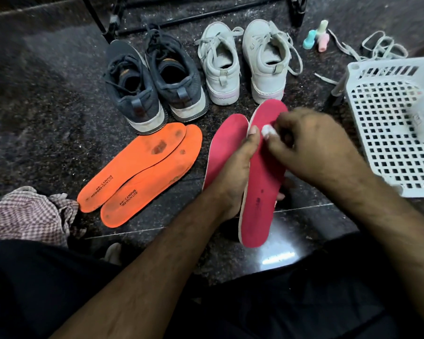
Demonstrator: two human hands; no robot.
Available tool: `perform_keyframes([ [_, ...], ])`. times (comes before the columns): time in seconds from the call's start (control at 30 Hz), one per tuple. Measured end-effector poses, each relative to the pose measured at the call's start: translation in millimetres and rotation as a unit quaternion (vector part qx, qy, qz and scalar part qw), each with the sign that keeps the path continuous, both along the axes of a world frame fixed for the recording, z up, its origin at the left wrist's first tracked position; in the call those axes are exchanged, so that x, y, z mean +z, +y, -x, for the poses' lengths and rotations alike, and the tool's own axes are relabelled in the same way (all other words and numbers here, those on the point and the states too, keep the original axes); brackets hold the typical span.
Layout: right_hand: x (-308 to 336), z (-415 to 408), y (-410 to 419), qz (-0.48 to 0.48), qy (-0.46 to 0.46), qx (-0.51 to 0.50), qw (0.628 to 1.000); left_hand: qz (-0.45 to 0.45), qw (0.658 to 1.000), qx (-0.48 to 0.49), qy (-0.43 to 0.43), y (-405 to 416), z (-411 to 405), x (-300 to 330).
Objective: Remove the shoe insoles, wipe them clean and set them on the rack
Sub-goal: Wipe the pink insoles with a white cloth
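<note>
Held pink insole (262, 182) runs lengthwise away from the person: heel end low and near the lap, toe end up by the white shoes (242, 64). It is tilted, red face turned toward the right side.

Left hand (233, 172) grips it from the left edge at mid-length, thumb reaching up along the face, fingers wrapped behind; a fingertip shows under the far edge.

Right hand (311, 145) is directly over the toe half, fingers curled tight, pinching a small white wad (267, 130) against the red face. Looks like a wipe or cotton; too blurred to say which.

Judgement: the wiping stroke would run down the long axis toward the heel, where dark specks sit.

Second pink insole (227, 148) lies on the floor just left of it. Two orange insoles (142, 172), stained, overlap further left. Black rack (181, 11) stands beyond the shoes, nothing on the visible bars.
</note>
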State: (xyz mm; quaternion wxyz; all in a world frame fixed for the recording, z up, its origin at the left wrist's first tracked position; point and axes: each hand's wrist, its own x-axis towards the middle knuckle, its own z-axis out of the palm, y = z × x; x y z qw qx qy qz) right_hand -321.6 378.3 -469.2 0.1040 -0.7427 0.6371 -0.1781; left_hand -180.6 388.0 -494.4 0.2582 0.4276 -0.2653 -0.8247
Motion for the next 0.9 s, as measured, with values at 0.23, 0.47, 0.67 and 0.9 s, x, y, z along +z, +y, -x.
perform_keyframes([
  [0.23,-1,-14,17,-0.134,0.035,0.262,0.955,-0.015,0.999,0.012,-0.031,-3,-8,-1],
  [0.47,7,12,-9,0.009,0.059,0.084,0.995,-0.015,0.999,0.026,-0.037,-6,10,10],
  [0.67,-8,-34,18,-0.032,0.078,0.188,0.979,-0.075,0.993,0.065,-0.066,-9,-7,-14],
  [0.9,-9,-35,25,-0.025,0.012,0.151,0.988,-0.104,0.989,0.108,-0.013,-11,-5,-9],
])
